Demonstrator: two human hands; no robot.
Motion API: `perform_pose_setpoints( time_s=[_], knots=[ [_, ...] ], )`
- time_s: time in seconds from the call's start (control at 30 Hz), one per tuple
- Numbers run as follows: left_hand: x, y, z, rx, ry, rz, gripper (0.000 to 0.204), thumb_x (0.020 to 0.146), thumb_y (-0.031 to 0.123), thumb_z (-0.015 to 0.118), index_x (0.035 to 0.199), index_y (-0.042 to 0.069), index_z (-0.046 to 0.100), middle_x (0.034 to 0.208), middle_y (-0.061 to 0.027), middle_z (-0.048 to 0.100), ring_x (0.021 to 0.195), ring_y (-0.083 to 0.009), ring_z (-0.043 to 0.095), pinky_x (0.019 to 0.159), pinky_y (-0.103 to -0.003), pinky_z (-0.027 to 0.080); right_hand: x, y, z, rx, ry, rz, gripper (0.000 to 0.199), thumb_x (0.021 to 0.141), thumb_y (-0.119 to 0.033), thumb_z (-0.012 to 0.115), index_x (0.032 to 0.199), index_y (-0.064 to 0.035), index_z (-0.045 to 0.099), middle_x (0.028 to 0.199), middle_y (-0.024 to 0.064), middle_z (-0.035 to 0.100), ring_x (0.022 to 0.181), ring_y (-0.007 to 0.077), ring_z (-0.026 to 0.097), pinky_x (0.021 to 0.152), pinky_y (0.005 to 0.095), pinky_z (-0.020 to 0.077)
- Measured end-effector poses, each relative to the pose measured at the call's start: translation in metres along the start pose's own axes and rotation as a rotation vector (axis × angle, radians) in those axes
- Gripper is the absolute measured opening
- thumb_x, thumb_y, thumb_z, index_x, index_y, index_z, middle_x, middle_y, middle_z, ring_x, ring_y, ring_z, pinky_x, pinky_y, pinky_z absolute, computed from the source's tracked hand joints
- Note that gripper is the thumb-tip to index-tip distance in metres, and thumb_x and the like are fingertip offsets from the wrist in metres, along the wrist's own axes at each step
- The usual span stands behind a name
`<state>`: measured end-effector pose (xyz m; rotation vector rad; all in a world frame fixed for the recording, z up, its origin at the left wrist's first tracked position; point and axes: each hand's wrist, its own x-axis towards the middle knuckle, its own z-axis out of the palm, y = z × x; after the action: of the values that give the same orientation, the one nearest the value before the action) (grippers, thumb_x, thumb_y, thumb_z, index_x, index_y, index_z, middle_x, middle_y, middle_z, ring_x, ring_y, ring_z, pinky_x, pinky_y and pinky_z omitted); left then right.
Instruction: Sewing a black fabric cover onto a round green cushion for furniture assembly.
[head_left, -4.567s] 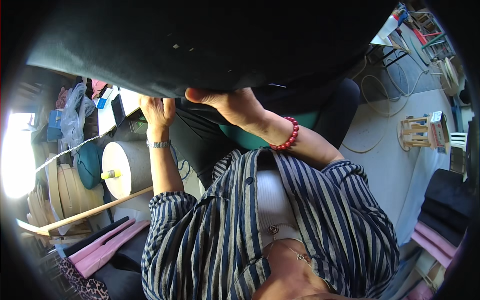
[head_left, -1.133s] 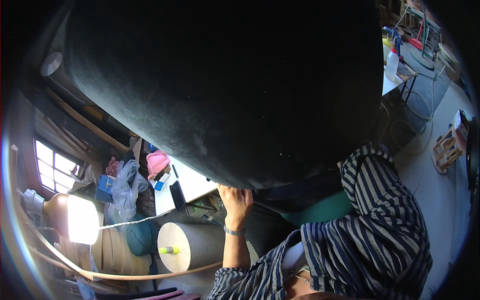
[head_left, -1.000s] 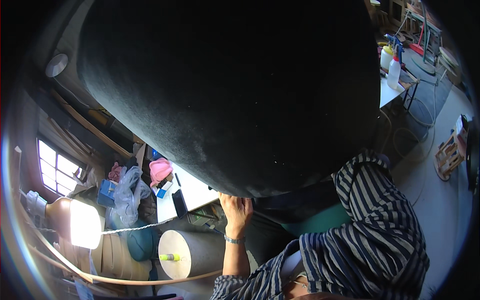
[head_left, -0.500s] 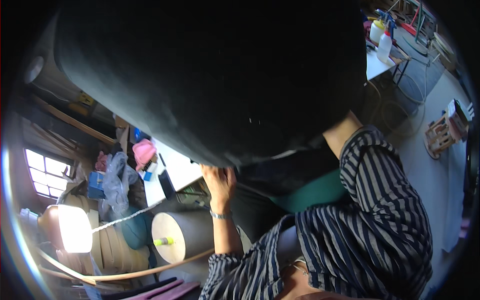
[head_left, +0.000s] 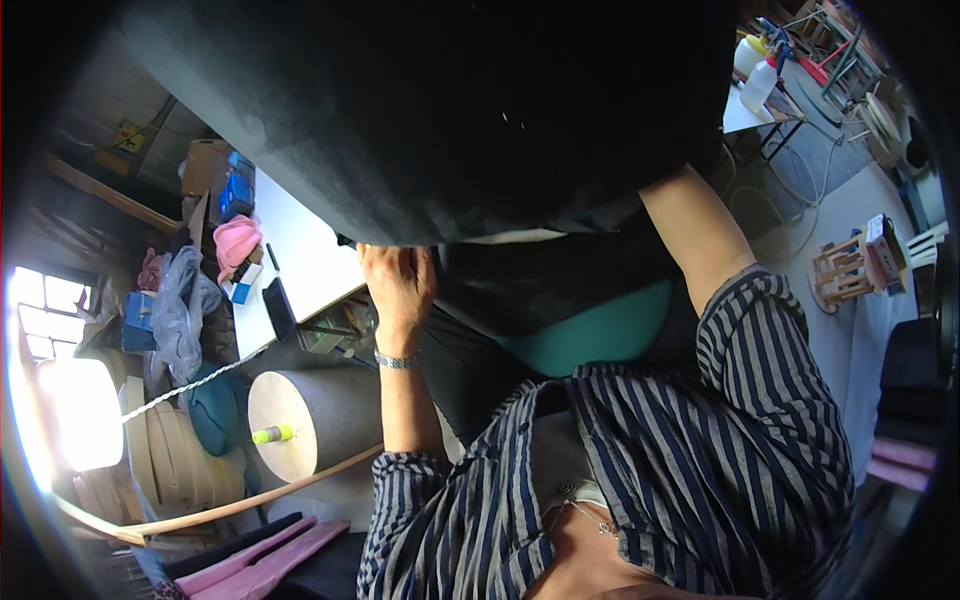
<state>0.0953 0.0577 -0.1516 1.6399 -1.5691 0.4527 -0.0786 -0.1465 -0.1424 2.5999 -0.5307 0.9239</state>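
Note:
A large piece covered in black cloth [head_left: 440, 120] fills the upper middle of the head view, close in front of me. My left hand [head_left: 398, 288] is closed on its lower left edge, knuckles toward me, with the fingertips partly hidden. My right forearm [head_left: 700, 235] reaches up to the lower right of the black piece and goes behind it, so my right hand is hidden. Between my arms, a pale strip [head_left: 515, 237] shows along the lower edge. Below that lie dark material and a rounded teal green surface [head_left: 600, 335].
At left stands a white table [head_left: 300, 260] with a pink cap-like thing [head_left: 237, 245] and blue boxes. Nearer are a large roll [head_left: 330, 420], a curved wooden strip [head_left: 260, 492] and a bright lamp [head_left: 80, 415]. Spray bottles [head_left: 760, 85] and a small wooden stool [head_left: 840, 268] stand at right.
My view has shifted, so the table, roll and lamp sit further left and higher. My left hand appears higher, still at the black piece's edge. More of my right forearm shows.

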Motion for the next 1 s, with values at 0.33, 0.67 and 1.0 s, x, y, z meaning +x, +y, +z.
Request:
perform_pose_setpoints(
  time_s=[0.33, 0.67, 1.0],
  knots=[
    [-0.001, -0.007, 0.005, -0.019, -0.080, -0.077, 0.018, 0.084, 0.012, 0.060, 0.073, -0.001, 0.056, 0.068, -0.0147, 0.052, 0.071, -0.0299, 0.048, 0.080, -0.041, 0.036, -0.031, 0.001, 0.007, -0.033, -0.014, 0.115, 0.027, 0.088, -0.014, 0.054, 0.113, -0.0052, 0.061, 0.113, 0.0117, 0.062, 0.106, 0.0282, 0.059, 0.093, 0.0347, 0.0467],
    [-0.008, 0.001, 0.004, 0.034, 0.007, 0.004, 0.019, 0.083, 0.012, 0.059, 0.095, -0.002, 0.062, 0.085, -0.0180, 0.061, 0.092, -0.0356, 0.057, 0.096, -0.046, 0.035, -0.023, 0.024, 0.017, -0.071, 0.029, 0.253, 0.027, 0.088, -0.014, 0.054, 0.113, -0.0055, 0.062, 0.112, 0.0118, 0.063, 0.105, 0.0289, 0.059, 0.093, 0.0350, 0.0466],
    [-0.010, -0.002, 0.001, 0.010, -0.096, -0.029, 0.030, 0.086, 0.022, 0.057, 0.100, -0.004, 0.061, 0.101, -0.0233, 0.062, 0.101, -0.0388, 0.054, 0.095, -0.045, 0.036, -0.048, 0.019, 0.022, -0.101, -0.054, 0.283, 0.026, 0.089, -0.014, 0.054, 0.112, -0.0058, 0.062, 0.111, 0.0118, 0.063, 0.105, 0.0295, 0.059, 0.092, 0.0353, 0.0466]
  ],
)
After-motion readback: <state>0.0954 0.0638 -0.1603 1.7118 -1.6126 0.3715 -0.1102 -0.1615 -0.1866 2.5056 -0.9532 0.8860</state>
